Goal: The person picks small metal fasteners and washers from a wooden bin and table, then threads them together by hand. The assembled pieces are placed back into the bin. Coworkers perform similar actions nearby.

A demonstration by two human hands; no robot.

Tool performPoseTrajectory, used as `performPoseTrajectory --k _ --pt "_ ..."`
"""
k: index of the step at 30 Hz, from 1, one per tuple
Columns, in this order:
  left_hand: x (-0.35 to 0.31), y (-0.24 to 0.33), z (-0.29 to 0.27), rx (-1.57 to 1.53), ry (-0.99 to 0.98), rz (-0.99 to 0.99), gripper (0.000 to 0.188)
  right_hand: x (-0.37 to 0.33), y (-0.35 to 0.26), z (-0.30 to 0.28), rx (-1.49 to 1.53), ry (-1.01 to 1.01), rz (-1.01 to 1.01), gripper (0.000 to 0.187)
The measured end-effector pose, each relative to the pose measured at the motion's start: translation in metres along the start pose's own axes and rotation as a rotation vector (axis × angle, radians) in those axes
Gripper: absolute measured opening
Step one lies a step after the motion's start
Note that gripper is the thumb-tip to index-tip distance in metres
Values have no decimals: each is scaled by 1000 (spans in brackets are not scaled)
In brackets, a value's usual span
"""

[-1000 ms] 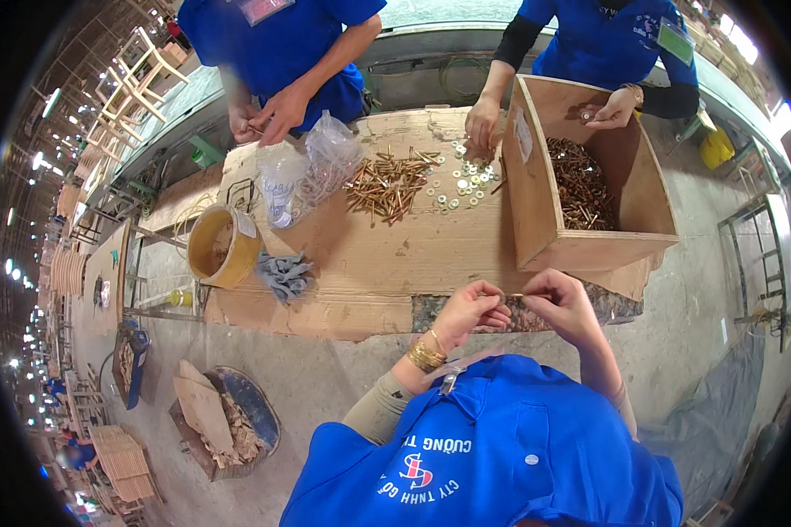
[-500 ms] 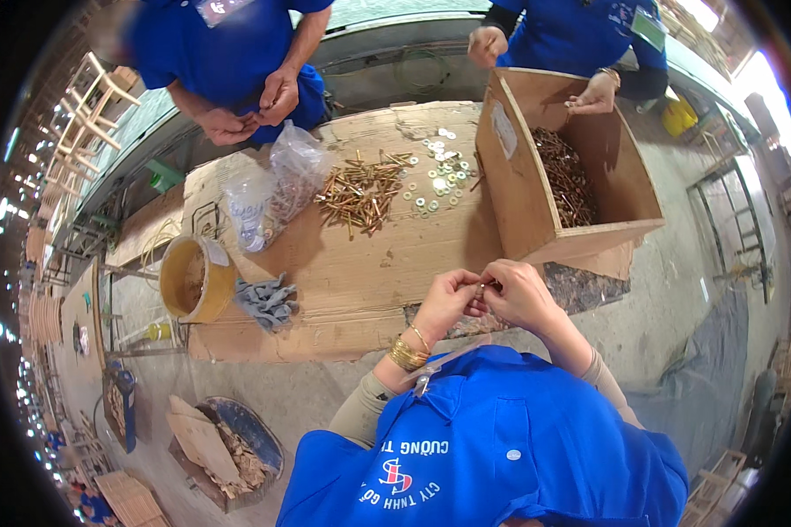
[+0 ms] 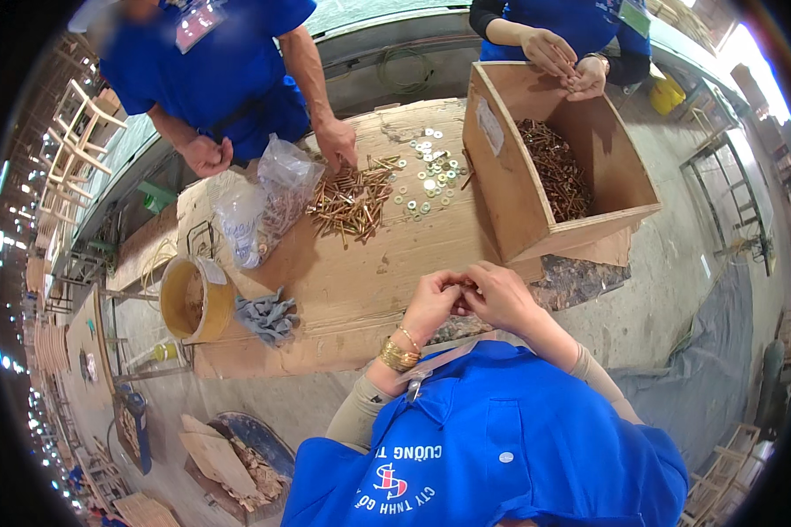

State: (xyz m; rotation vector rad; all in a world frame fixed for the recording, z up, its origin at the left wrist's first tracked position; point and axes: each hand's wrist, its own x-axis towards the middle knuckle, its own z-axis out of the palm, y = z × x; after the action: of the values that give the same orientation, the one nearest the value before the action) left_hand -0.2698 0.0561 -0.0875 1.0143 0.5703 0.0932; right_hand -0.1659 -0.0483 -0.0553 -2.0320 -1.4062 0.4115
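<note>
My left hand (image 3: 437, 303) and my right hand (image 3: 498, 297) meet in front of my chest, above the near edge of the cardboard-covered table (image 3: 360, 299). Fingertips of both are pinched together; whatever they hold is too small and too covered to make out. Beyond them lies a loose pile of brass-coloured bolts (image 3: 353, 202). Scattered to the right of that pile are flat metal washers (image 3: 431, 183). Nearest to my right hand stands an open wooden box (image 3: 523, 189), with many more bolts (image 3: 554, 171) inside.
A clear plastic bag (image 3: 268, 206), a yellow bucket (image 3: 193, 299) and grey-blue gloves (image 3: 268, 316) occupy the table's left side. Across the table, one co-worker's hand (image 3: 336, 142) touches the bolt pile; another co-worker's hands (image 3: 571, 68) are over the wooden box. A scrap-filled container (image 3: 242, 461) stands on the floor.
The left co-worker's hands have parted, one reaching down to the bolt pile. The right co-worker's hands have come together over the box. My hands stay joined, fingers shifted slightly.
</note>
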Motion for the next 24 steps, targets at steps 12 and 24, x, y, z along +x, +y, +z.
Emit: performPoseTrajectory --k 12,24 --pt "-4 10 5 100 -11 -56 17 -4 2 0 136 166 48 23" --pt "-4 9 20 195 4 -72 20 3 11 -21 169 80 -126 10"
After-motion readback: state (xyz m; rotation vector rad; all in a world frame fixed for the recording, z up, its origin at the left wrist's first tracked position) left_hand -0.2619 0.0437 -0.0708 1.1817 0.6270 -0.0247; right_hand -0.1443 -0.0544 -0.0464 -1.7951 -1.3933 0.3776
